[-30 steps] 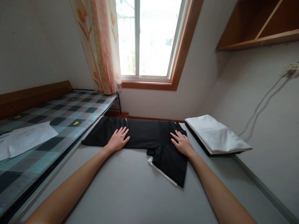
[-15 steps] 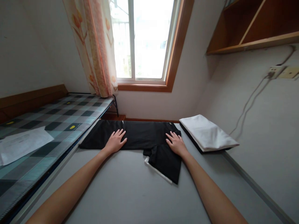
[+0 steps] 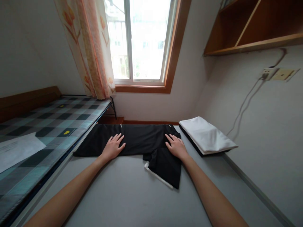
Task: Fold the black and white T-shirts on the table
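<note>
A black T-shirt (image 3: 139, 138) lies folded lengthwise along the far side of a grey table (image 3: 123, 192). One sleeve with a white hem sticks out toward me near its right end. My left hand (image 3: 112, 147) lies flat on the shirt's left half, fingers spread. Flat as well, my right hand (image 3: 175, 146) presses on the right end, just above the sleeve. Neither hand holds anything.
A stack of folded white and dark cloth (image 3: 205, 135) sits at the table's far right by the wall. A bed with a checked cover (image 3: 47, 123) and a white paper (image 3: 16, 149) runs along the left. Window, curtain (image 3: 87, 47) and a wooden shelf (image 3: 251, 28) are above.
Both hands stay flat on the shirt in the same places. The camera has turned a little to the right and up, so everything sits slightly more to the left in the picture.
</note>
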A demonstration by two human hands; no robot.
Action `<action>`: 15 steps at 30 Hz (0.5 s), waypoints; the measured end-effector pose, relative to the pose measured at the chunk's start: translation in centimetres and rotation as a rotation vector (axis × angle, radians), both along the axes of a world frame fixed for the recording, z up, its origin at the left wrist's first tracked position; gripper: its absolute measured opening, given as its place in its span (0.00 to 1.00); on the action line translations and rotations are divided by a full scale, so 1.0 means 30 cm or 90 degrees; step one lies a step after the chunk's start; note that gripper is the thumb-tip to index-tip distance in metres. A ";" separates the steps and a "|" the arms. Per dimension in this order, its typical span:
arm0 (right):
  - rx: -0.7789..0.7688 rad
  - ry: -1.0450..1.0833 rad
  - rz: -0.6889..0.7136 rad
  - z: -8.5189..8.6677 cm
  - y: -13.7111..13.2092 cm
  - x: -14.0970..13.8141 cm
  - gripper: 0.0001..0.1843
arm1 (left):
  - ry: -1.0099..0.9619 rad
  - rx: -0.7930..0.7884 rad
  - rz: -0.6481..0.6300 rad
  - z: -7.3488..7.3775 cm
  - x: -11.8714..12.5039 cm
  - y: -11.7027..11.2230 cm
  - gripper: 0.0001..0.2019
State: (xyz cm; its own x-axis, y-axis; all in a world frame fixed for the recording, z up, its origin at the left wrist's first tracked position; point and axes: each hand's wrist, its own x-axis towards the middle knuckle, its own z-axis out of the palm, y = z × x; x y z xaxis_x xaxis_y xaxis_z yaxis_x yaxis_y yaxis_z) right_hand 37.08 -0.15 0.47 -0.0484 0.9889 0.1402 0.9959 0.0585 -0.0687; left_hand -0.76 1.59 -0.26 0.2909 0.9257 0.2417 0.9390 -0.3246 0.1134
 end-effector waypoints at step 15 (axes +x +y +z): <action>-0.011 -0.019 -0.008 -0.049 -0.003 0.013 0.29 | 0.034 -0.056 0.098 0.022 0.004 -0.010 0.30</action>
